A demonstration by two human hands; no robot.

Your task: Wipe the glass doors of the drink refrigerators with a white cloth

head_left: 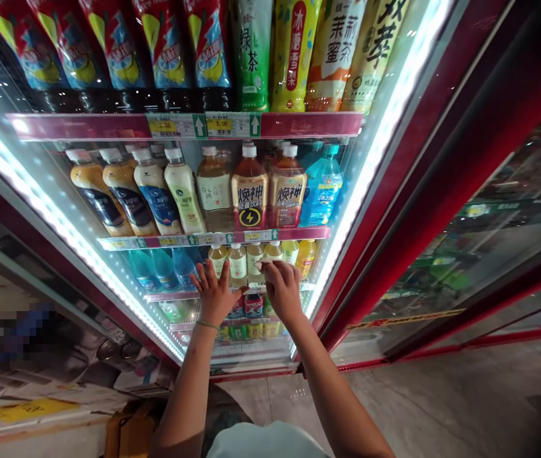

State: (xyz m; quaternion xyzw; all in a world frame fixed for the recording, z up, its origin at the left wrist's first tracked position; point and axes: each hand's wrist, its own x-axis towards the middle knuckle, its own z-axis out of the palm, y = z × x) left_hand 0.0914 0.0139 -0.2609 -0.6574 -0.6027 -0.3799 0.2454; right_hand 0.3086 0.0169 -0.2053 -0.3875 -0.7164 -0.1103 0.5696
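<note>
Nearest to us were the pale blue-green shirt (pixel 268 440) and the two bare forearms (pixel 189 388), which reached toward a lit drinks cooler with a dark red frame (pixel 370 210). The left hand (pixel 216 296), with a thin band (pixel 207 325) at its wrist, was open, palm forward and fingers spread, and it held nothing that we could see. It was before the lower shelf, between the blue bottles (pixel 160 270) and the pale-yellow drink bottles (pixel 237 262). The right hand (pixel 283 289) was partly closed, and its fingertips seemed to pinch a small whitish thing (pixel 261 263), in front of the right part of the same pale-yellow row. This thing was too small for us to tell if it was paper, cloth or another material. We also could not tell whether the left palm pressed on a surface or only hung in the air.

On the shelf above stood energy-drink bottles (pixel 250 197), and at the top a green-tea bottle (pixel 252 54) beside other teas.

For doing this well, we judged that the pinch should be light but sure, so that the small piece would not slip. The spread left hand could give steadiness, if it had support, but without hard pushing. It seemed wise to us to keep both wrists loose and the hands apart.
</note>
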